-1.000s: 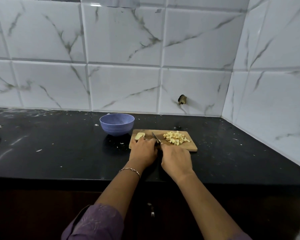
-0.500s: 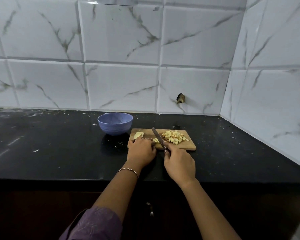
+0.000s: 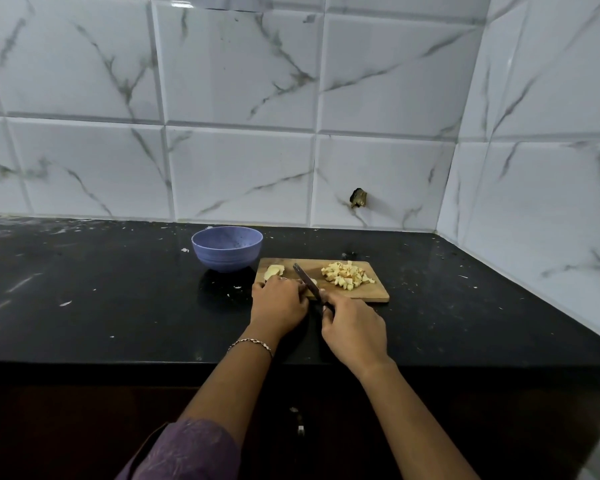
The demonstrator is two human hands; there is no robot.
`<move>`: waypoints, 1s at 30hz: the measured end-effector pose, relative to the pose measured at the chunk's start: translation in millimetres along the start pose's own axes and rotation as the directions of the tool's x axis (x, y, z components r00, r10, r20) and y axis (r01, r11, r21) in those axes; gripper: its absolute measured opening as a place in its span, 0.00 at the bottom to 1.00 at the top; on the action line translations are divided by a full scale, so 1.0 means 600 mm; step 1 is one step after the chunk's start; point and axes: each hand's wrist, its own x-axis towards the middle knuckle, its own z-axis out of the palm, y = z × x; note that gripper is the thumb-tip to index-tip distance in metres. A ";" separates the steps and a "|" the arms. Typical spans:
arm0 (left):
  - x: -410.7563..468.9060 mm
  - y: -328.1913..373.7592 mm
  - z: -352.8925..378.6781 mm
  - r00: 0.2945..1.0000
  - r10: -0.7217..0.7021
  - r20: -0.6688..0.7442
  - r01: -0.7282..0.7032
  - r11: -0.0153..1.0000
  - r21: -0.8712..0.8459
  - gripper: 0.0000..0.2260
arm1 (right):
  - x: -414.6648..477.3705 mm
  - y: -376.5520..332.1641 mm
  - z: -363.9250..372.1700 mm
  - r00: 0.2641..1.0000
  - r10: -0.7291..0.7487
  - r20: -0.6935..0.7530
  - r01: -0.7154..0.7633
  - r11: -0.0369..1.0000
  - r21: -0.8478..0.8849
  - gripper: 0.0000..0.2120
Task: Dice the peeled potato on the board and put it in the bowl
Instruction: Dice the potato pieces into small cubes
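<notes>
From the head camera, my left hand (image 3: 279,303) sits on the near left corner of the board (image 3: 378,292). Its fingers are curled down over a piece of potato (image 3: 313,281), pinning it. Only a pale sliver shows past my fingertips, right against the blade.

My right hand (image 3: 355,329) is just beside the left, at the board's near edge, and it is closed round the handle of the knife (image 3: 305,280). The handle is almost wholly hidden in my fist. The blade runs away from me and slants left, passing close along my left fingertips. I cannot tell whether its edge is on the wood or just above it.

Beyond my left hand lies a thick slice (image 3: 273,271), flat on the board's far left corner. Beyond my right hand and a little to the right is a heap of dice (image 3: 345,275), well apart from the blade.

The bowl (image 3: 227,249) stands upright on the counter (image 3: 118,299), beyond and to the left of my left hand, just off the board's left end. No potato shows in it.

A thin bracelet (image 3: 250,342) circles my left wrist, and a purple sleeve (image 3: 187,452) covers that arm lower down.
</notes>
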 end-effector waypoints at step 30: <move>-0.002 -0.006 -0.013 0.965 -0.229 -0.125 0.194 0.950 -0.244 0.14 | 0.030 0.017 0.008 0.997 0.077 0.003 -0.076 0.985 0.157 0.16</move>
